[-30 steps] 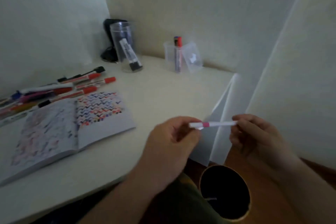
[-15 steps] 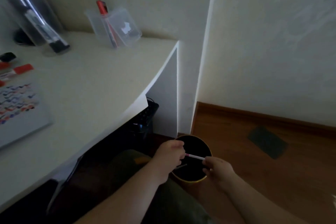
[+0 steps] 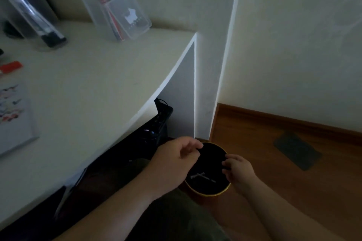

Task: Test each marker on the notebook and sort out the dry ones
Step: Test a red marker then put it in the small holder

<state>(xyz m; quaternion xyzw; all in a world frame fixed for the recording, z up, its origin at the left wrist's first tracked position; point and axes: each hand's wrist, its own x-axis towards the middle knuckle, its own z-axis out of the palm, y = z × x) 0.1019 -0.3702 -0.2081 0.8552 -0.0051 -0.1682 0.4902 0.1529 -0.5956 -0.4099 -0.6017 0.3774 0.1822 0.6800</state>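
While we are looking down past the desk (image 3: 94, 76) edge, both our hands are hovering over the bin (image 3: 207, 191) on the floor, at the near right of the desk. Our left hand (image 3: 174, 160) is hanging over the bin's left rim with its fingers loosely curled and gripping nothing. Our right hand (image 3: 238, 168) is sitting at the right rim, its fingers also loosely bent and holding nothing.

Inside the bin, pale markers (image 3: 201, 176) are lying crossed on the dark bottom; they are showing as thin whitish sticks, and we cannot tell their colours in the gloom.

On the desk, at the far left, a red-capped marker (image 3: 10, 67) is lying partly out of view, and nearer to us the notebook (image 3: 13, 115) is lying open, its page showing rows of small coloured scribbles. Farther back, a clear square holder (image 3: 125, 15) is standing with a red marker (image 3: 101, 0) leaning in it. To its left a tall clear cup (image 3: 29, 11) is holding a white marker with a black cap, slanting cap down.
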